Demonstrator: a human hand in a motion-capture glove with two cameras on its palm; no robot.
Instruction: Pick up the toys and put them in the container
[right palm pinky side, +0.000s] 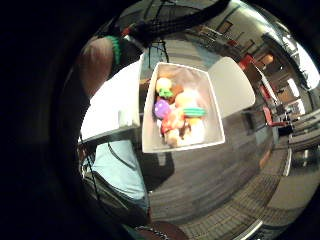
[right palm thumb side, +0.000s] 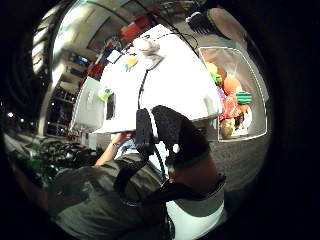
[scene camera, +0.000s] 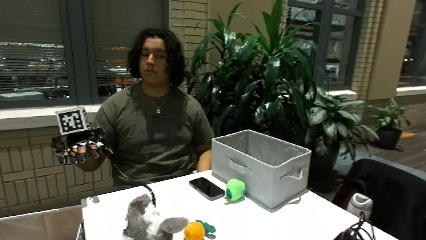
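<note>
Fuzzy grey plush toy (scene camera: 148, 221) and round orange toy (scene camera: 194, 231) on white table (scene camera: 266, 220); green toy (scene camera: 235, 189) beside grey fabric container (scene camera: 261, 166). Gloved right hand (scene camera: 80, 147) raised left, fingers loosely curled, empty. No legible writing.

The person sits behind the white desk (scene camera: 279, 220), torso upright and facing forward. The right arm is bent at the elbow and lifted out to the side, so the black-gloved right hand (scene camera: 80, 147) hangs in the air at about chest height, well apart from the desk and touching nothing. Its palm faces forward and down, and its fingers (scene camera: 85, 156) are spread and loosely curled, holding nothing. The other arm hangs down beside the body; only part of its bare forearm (scene camera: 203, 161) shows above the desk's edge, and its hand is hidden.
</note>
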